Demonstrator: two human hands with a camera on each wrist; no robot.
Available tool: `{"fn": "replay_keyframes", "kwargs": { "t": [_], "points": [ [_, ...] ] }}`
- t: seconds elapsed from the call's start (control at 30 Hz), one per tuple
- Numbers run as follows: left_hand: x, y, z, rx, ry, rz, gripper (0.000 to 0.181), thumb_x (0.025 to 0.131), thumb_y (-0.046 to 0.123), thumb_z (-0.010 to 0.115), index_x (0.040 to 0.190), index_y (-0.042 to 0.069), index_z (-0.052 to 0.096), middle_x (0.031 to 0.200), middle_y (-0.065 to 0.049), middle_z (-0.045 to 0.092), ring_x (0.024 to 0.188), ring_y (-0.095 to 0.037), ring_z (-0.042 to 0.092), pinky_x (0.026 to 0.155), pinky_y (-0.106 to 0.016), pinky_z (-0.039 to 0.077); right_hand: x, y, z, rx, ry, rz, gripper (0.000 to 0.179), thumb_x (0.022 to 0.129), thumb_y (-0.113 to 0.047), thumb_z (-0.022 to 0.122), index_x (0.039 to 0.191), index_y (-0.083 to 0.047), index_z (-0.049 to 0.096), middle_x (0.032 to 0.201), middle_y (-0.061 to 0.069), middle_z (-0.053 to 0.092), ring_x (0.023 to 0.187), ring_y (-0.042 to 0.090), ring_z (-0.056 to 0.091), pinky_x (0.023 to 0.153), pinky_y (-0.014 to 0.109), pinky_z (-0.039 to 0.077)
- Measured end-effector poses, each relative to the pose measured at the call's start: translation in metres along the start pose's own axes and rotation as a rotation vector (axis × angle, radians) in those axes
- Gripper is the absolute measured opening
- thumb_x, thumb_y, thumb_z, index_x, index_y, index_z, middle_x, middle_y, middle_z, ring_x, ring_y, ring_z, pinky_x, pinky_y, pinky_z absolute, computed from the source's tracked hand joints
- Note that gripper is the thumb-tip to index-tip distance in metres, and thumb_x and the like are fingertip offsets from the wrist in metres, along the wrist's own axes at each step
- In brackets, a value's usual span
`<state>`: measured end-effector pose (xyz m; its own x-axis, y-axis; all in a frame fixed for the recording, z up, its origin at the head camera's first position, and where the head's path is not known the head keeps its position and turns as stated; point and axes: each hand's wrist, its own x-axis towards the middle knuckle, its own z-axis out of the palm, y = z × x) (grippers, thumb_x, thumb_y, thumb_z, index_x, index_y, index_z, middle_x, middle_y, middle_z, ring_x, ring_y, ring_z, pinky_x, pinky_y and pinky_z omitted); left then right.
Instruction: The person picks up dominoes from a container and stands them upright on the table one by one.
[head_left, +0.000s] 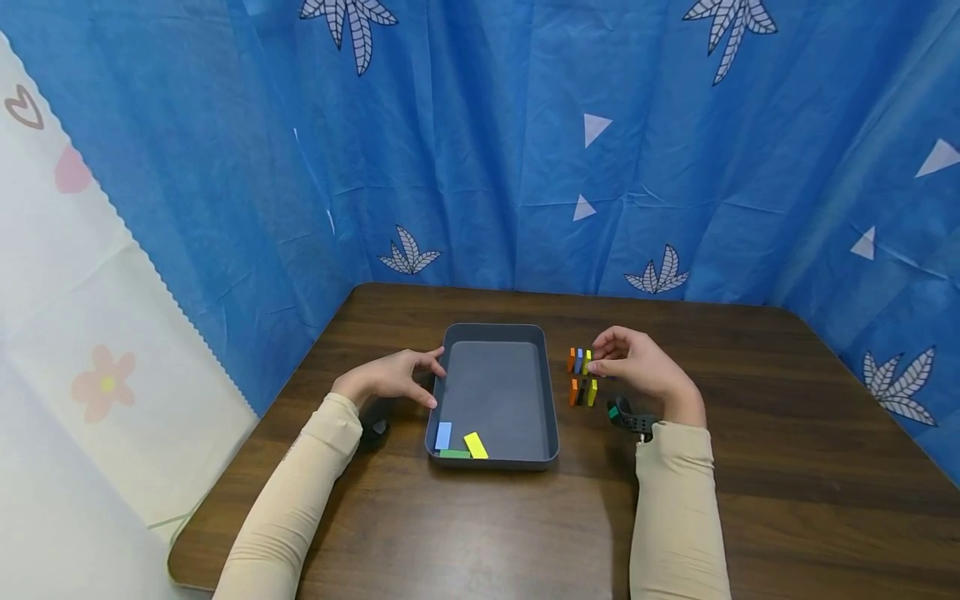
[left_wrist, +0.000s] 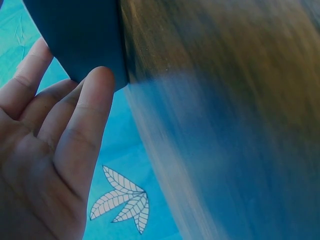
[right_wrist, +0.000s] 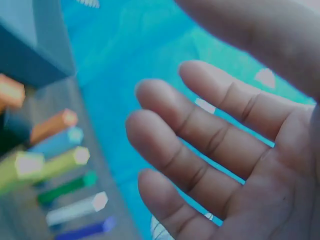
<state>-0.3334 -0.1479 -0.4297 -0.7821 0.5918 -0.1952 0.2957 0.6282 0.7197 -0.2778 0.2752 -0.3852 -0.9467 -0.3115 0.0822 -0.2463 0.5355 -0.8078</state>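
Note:
A grey rectangular tray [head_left: 551,392] sits mid-table. My left hand [head_left: 393,375] rests its spread thumb and fingers along the tray's left side; in the left wrist view, fingertips [left_wrist: 100,80] overlap its dark wall. Inside the tray's near left corner lie a light blue block [head_left: 443,436], a green block [head_left: 454,454] and a yellow block [head_left: 476,446]. My right hand [head_left: 637,362] is at the back row of upright blocks, its fingers loosely bent with nothing between them. That row includes an orange block [right_wrist: 55,125], a green block [right_wrist: 67,189] and a white block [right_wrist: 77,208].
Nearer me, a shorter row stands upright: an orange block [head_left: 574,392], a black block [head_left: 582,392] and a yellow block [head_left: 592,392]. The wooden table [head_left: 480,525] ends at a blue curtain [head_left: 480,167] behind, with a white cloth [head_left: 67,333] on the left.

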Motion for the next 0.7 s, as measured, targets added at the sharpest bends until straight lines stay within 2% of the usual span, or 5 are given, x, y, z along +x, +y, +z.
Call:
{"fn": "replay_keyframes", "kwargs": {
  "t": [0.17, 0.33, 0.5, 0.63, 0.7],
  "points": [
    [-0.001, 0.0, 0.0, 0.005, 0.004, 0.003, 0.055, 0.08, 0.028, 0.086, 0.128, 0.011, 0.066, 0.168, -0.008, 0.018, 0.154, -0.038, 0.02, 0.121, -0.06, 0.025, 0.008, -0.028, 0.01, 0.031, -0.046, -0.122, 0.034, 0.091, -0.009, 0.073, 0.117, 0.005, 0.056, 0.103, 0.016, 0.063, 0.091, 0.022, 0.063, 0.076, 0.027, 0.058],
    [-0.001, 0.001, 0.0, -0.002, 0.011, -0.003, 0.054, 0.079, 0.027, 0.086, 0.128, 0.012, 0.067, 0.169, -0.006, 0.019, 0.154, -0.037, 0.02, 0.121, -0.06, 0.025, 0.02, -0.059, 0.03, -0.014, -0.139, -0.196, 0.037, 0.087, -0.012, 0.078, 0.118, -0.001, 0.06, 0.106, 0.014, 0.064, 0.095, 0.023, 0.062, 0.08, 0.028, 0.057],
    [0.0, 0.0, 0.0, -0.003, 0.015, -0.009, 0.054, 0.08, 0.027, 0.086, 0.128, 0.013, 0.067, 0.168, -0.005, 0.019, 0.154, -0.036, 0.019, 0.121, -0.06, 0.024, 0.038, -0.084, 0.055, -0.077, -0.336, -0.249, 0.038, 0.088, -0.012, 0.077, 0.122, -0.005, 0.062, 0.111, 0.011, 0.066, 0.1, 0.025, 0.064, 0.087, 0.035, 0.057],
    [-0.001, 0.0, -0.001, -0.001, 0.011, -0.014, 0.054, 0.08, 0.028, 0.085, 0.128, 0.013, 0.066, 0.168, -0.006, 0.02, 0.154, -0.036, 0.02, 0.121, -0.062, 0.022, 0.053, -0.093, 0.075, -0.138, -0.529, -0.283, 0.039, 0.088, -0.01, 0.076, 0.125, -0.008, 0.064, 0.117, 0.009, 0.067, 0.105, 0.026, 0.064, 0.092, 0.036, 0.057],
    [-0.001, 0.001, -0.001, 0.005, 0.007, -0.015, 0.055, 0.08, 0.03, 0.085, 0.129, 0.013, 0.066, 0.168, -0.007, 0.02, 0.154, -0.037, 0.021, 0.121, -0.063, 0.022, 0.06, -0.094, 0.083, -0.16, -0.622, -0.285, 0.041, 0.088, -0.008, 0.076, 0.128, -0.008, 0.063, 0.122, 0.012, 0.066, 0.11, 0.03, 0.064, 0.096, 0.038, 0.055]
  ]
}}
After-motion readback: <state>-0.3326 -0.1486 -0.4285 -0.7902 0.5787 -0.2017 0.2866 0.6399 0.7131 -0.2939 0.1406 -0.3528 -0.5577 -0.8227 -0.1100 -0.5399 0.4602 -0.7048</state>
